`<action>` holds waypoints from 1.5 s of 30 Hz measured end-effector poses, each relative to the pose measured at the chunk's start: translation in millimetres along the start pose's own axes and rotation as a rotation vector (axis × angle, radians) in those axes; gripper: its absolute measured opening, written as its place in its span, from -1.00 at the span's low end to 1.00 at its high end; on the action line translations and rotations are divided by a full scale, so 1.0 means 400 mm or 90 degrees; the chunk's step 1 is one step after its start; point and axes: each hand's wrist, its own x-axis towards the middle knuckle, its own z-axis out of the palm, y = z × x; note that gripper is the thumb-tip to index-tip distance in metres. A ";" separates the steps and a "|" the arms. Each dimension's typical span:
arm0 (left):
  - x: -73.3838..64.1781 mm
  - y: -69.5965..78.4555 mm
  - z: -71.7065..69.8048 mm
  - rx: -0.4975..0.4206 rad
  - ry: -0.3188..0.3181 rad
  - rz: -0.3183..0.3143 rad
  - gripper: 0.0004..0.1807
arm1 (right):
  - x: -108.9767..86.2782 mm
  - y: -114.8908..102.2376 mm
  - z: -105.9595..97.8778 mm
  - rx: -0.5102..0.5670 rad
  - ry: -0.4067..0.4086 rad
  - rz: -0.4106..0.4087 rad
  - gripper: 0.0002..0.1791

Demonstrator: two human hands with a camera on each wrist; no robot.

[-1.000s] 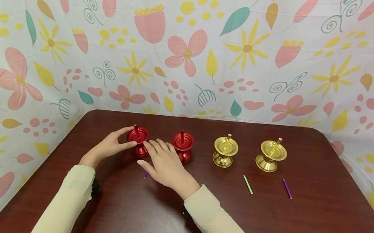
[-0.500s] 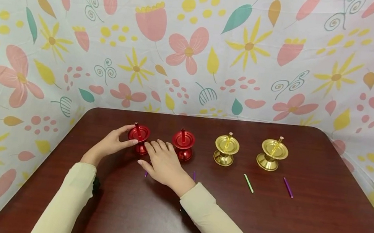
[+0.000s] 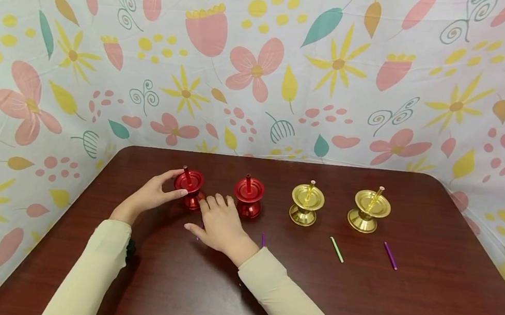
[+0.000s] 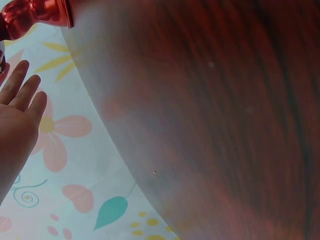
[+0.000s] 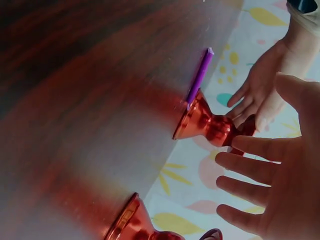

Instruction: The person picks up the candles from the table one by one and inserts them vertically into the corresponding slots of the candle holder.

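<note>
My left hand (image 3: 147, 195) pinches the dish rim of the leftmost red candle holder (image 3: 193, 201) between thumb and fingers. The holder stands upright on the table. Palm down, my right hand (image 3: 221, 226) hovers just right of that holder's base and holds nothing; its fingers look straight and spread in the right wrist view. Beneath it lies a thin purple stick (image 5: 201, 75) like a small candle, mostly hidden in the head view. Another red candle holder (image 3: 250, 199) stands right behind my right hand. Only part of the left hand shows in the left wrist view.
Two gold candle holders (image 3: 307, 200) stand farther right in the same row. Before them lie a thin green stick (image 3: 337, 250) and a purple stick (image 3: 390, 256). One more purple stick (image 3: 263, 240) shows beside my right wrist. A patterned cloth (image 3: 252, 74) hangs behind the table.
My right hand has drawn slightly back from the leftmost red holder, uncovering more of its base. The left hand keeps its grip in the same place.
</note>
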 end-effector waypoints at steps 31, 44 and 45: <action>-0.004 0.010 -0.006 0.019 -0.008 -0.013 -0.20 | 0.025 -0.027 0.024 -0.040 -0.189 0.009 -0.27; -0.009 0.024 -0.007 0.013 -0.010 -0.016 -0.22 | 0.013 -0.027 0.024 -0.054 -0.201 0.025 -0.46; -0.004 0.012 -0.005 0.014 -0.009 -0.017 -0.21 | 0.012 -0.025 0.023 -0.050 -0.199 0.029 -0.46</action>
